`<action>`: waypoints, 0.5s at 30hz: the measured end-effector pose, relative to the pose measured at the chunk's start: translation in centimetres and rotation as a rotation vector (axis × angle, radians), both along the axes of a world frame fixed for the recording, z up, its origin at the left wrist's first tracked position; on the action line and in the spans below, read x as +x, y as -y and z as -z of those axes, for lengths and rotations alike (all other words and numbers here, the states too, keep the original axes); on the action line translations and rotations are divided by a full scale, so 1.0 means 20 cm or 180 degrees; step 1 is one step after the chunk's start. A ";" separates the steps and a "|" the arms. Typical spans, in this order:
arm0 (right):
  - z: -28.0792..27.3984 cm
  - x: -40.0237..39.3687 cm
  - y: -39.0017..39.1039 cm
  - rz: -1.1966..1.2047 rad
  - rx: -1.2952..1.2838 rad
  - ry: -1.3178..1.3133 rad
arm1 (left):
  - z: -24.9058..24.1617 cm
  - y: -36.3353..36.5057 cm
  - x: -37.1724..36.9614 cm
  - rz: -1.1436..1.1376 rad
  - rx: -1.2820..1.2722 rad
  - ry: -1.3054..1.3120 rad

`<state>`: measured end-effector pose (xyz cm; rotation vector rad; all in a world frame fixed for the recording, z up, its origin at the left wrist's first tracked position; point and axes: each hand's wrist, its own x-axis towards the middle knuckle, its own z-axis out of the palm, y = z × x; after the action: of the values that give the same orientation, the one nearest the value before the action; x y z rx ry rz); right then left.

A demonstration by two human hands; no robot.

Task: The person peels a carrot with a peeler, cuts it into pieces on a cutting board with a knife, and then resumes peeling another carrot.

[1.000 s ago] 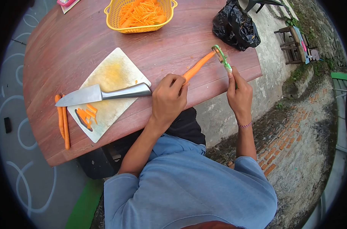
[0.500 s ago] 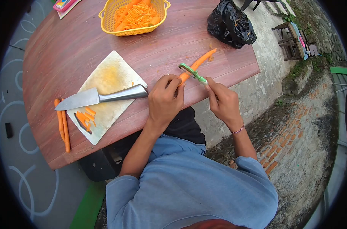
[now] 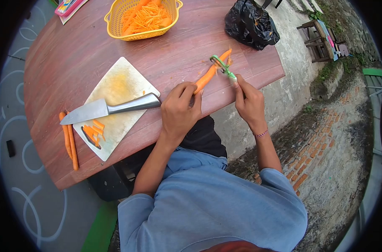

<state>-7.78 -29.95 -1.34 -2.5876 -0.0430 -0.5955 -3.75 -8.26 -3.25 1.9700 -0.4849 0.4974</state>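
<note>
My left hand (image 3: 180,110) is closed around the thick end of an orange carrot (image 3: 206,78), whose tip points up and right over the table. A green peeler (image 3: 223,66) lies across the carrot near its tip, its handle pinched in my right hand (image 3: 250,101). Thin peel hangs beside the blade. To the left, a large knife (image 3: 88,111) rests on a white cutting board (image 3: 128,77), its handle close to my left wrist. Cut carrot pieces (image 3: 94,131) lie on the board below the blade. Two whole carrots (image 3: 70,140) are beside the board.
A yellow basket (image 3: 142,37) with shredded carrot stands at the table's far side. A black plastic bag (image 3: 253,26) sits at the back right of the wooden table (image 3: 180,54). A pink case (image 3: 67,6) is at the far left. A wooden stool (image 3: 315,42) stands beyond.
The peeler has slid up along the carrot toward its tip, and my right hand has moved up and right with it. My left hand still holds the carrot.
</note>
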 end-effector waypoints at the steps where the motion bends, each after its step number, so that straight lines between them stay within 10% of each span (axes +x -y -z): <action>1: -0.01 0.03 0.04 0.0307 -0.0085 -0.0097 | 0.00 0.00 0.00 -0.0011 0.0023 -0.0016; 9: -0.11 -0.08 -0.09 -0.0454 -0.0046 -0.0618 | -0.01 0.00 0.00 -0.0016 0.0084 -0.0129; 15: -0.01 0.05 0.14 0.0516 -0.0361 -0.0050 | -0.01 0.00 -0.01 -0.0072 0.0103 -0.0135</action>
<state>-6.69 -32.74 -1.11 -2.7236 0.1434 -0.6478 -3.91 -8.29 -3.10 2.0150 -0.4471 0.4637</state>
